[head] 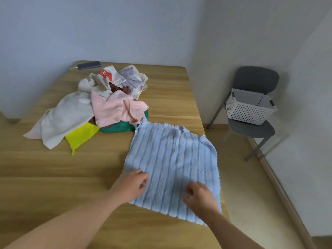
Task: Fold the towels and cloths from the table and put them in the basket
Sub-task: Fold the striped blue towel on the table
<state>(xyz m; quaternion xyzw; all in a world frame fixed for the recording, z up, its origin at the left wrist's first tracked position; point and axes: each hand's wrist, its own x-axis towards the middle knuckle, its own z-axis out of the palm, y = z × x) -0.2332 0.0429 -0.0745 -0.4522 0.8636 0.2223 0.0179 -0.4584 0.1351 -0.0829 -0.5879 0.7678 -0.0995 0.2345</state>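
Working on the blue striped towel (172, 164), lying spread flat by the wooden table's (53, 177) right edge. Pinching its near left part with the left hand (132, 184), fingers curled. Holding the right hand (197, 196) at the near edge, too blurred for telling its grip. Judging the towel light, soft and floppy, so favouring corner holds. Aiming for the white perforated basket (249, 112), sitting well apart.

One blue striped cloth (172, 164), one pile of several other cloths (100, 105), one basket (249, 112), one chair (256, 78), one phone (89, 65), one left hand (132, 184), one right hand (197, 196).
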